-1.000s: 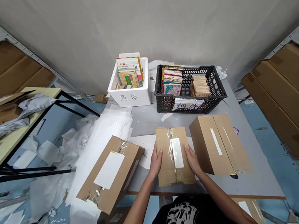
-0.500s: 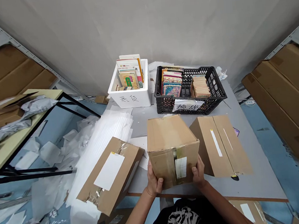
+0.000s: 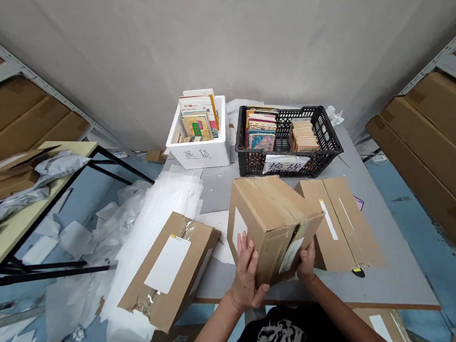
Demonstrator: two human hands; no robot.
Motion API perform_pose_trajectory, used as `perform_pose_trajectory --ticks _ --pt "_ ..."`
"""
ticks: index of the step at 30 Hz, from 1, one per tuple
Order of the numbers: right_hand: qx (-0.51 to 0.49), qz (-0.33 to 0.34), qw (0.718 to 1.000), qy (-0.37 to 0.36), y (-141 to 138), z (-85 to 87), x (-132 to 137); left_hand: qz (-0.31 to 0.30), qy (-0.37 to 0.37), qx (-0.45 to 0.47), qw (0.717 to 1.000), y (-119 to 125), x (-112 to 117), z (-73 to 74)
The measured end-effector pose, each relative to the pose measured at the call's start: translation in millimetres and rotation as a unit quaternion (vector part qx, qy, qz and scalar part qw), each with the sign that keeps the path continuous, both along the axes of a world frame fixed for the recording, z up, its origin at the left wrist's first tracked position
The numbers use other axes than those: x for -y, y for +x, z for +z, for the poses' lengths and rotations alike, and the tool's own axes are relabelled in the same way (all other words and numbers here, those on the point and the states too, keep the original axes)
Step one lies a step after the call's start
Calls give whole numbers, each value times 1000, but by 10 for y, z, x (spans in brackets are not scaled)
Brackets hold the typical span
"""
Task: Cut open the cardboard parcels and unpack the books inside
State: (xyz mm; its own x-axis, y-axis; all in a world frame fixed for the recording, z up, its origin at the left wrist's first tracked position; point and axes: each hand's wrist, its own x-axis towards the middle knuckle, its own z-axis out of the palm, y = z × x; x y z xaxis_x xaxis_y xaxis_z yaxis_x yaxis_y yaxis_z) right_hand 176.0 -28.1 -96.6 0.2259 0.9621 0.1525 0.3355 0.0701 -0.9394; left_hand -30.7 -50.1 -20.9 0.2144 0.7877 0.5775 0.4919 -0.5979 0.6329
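A: What do the hands have?

B: A brown box (image 3: 275, 225). The left hand (image 3: 246, 281) is on the low side of it, and the right hand (image 3: 306, 265) is on the other side. The box is up off the table and tipped on a slant.

A: Are the fingers apart or together?

B: The left fingers (image 3: 244, 249) are spread apart and press flat on the box. The right fingers (image 3: 307, 254) press on it too, but the box hides part of them, so I can't tell if they are apart.

A: What is near the box?

B: Another box (image 3: 339, 230) lies on the gray table (image 3: 397, 278), just past the right hand. A third box (image 3: 168, 266) lies to the left on white foam sheets (image 3: 163, 208).

A: What is at the back?

B: A white foam bin (image 3: 200, 155) full of books (image 3: 196, 126). Beside it is a black crate (image 3: 247, 161) with more books (image 3: 302, 135).
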Motion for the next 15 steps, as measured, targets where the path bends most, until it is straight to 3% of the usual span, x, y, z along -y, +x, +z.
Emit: perform_pose_trajectory --ticks 4,8,11,15 --pt "-11 -44 999 1 -24 99 -59 -32 14 -33 999 167 29 279" --pt "-14 -14 999 -32 -24 296 -126 4 -53 1 999 155 -101 349" --pt "-4 8 997 -71 -64 438 -235 20 -161 68 984 66 -318 249" --pt "38 47 987 -150 -137 532 -465 41 -266 189 944 9 -583 -59"
